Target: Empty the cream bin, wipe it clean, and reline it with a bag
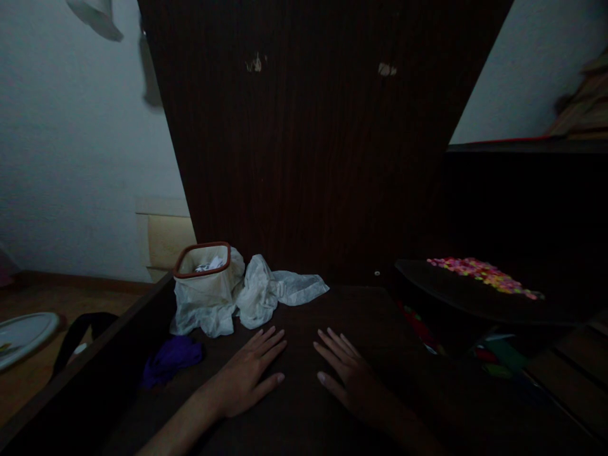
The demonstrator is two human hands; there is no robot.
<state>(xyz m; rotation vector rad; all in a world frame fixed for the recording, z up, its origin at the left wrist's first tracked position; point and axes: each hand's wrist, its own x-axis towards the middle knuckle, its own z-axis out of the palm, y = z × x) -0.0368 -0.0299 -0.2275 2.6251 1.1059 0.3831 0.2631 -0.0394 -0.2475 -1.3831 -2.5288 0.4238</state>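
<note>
Dark tabletop (298, 411) lies beneath left hand (251, 372) and right hand (352, 373), both outspread.

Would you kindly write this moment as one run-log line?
left hand: open, palm down | right hand: open, palm down | near left hand: purple cloth, lined bin, crumpled white plastic

bag (259, 294) right of bin (203, 291), beyond left hand (251, 375)

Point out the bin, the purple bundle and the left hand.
Bin (201, 273), head view: on the front of its brown rim.
Purple bundle (173, 361), head view: on its crumpled middle.
Left hand (249, 375), head view: on the back of the hand.
</note>
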